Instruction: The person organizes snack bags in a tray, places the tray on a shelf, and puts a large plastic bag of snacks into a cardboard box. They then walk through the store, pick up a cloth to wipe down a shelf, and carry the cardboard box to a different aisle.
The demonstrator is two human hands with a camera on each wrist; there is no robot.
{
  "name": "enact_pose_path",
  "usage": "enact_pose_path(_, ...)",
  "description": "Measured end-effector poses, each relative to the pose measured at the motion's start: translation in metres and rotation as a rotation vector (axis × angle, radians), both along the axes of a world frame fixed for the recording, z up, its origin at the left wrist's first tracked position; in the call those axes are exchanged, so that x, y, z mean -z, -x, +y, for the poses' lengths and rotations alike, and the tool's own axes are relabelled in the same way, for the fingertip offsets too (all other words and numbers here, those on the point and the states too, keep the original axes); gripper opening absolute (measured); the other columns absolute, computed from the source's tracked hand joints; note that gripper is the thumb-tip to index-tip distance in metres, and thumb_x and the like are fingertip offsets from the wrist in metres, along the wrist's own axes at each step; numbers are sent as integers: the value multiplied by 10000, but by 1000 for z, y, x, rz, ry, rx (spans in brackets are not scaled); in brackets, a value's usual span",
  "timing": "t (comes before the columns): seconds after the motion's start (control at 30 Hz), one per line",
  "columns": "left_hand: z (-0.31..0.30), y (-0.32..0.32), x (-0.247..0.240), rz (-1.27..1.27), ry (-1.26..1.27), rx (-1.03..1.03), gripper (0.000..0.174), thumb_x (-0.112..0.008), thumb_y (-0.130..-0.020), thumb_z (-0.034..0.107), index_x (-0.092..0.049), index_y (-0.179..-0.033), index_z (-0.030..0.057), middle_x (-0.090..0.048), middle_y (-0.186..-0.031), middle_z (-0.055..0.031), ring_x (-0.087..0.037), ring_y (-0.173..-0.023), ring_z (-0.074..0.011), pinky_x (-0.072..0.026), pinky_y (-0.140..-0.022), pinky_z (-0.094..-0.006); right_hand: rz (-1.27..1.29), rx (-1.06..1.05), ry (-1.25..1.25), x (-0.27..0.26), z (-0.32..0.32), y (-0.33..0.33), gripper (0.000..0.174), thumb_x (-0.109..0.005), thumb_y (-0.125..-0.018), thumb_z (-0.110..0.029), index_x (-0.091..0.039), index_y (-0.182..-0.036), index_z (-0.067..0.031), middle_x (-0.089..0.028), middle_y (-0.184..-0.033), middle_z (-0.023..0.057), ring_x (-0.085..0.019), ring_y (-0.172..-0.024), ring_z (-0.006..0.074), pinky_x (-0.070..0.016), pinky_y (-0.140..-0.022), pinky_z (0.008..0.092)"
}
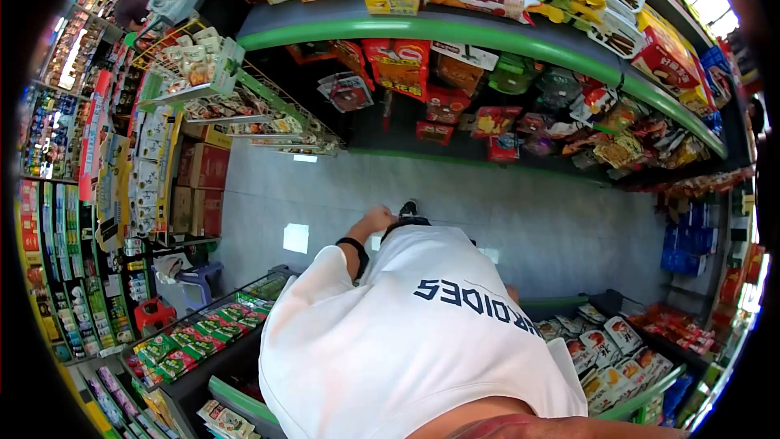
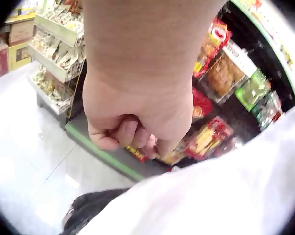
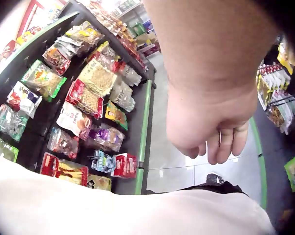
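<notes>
My left hand (image 1: 378, 218) hangs beside the white shirt (image 1: 422, 317), a dark band on its wrist. In the left wrist view the left hand (image 2: 137, 112) has loosely curled fingers and holds nothing; beyond it are red snack packs (image 2: 208, 137) on a shelf. The right hand (image 3: 213, 122) hangs with its fingers pointing down and slightly bent, holding nothing, above the tiled floor (image 3: 186, 176). Only a sliver of skin shows on that side in the head view, the rest hidden by the shirt.
A shelf with a green edge (image 1: 487, 32) runs across the front, bagged snacks hanging beneath it. Wire racks (image 1: 268, 110) stand front left. Behind on the left are a purple stool (image 1: 199, 276) and a red stool (image 1: 154, 315). Low displays flank the body.
</notes>
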State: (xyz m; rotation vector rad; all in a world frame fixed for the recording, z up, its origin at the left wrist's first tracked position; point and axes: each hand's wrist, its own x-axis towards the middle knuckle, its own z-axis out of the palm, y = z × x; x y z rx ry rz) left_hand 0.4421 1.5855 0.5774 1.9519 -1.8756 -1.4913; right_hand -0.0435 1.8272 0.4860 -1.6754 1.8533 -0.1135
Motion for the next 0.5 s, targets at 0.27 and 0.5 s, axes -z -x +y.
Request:
enact_pose_path(0.27, -60, -10, -368, 243, 949, -106, 195, -521, -874, 104, -609, -1043, 60, -594, -963, -36, -544, -848, -128, -428, -749, -250, -702, 930, -355, -61, -60, 11, 135, -536, -811, -144, -575, -734, -40, -562, -640, 63, -542, -523, 160, -426, -443, 304)
enact_pose_path(0.5, 10, 32, -545, 725, 1796, 490, 280, -442, -924, 188, -553, -1126, 30, -574, -1033, -55, -546, -878, -136, -441, -751, -263, -531, 800, -515, -73, -91, 37, 211, -535, -832, -217, -587, -964, -61, -623, -818, 65, -589, -658, 167, -466, -577, 332)
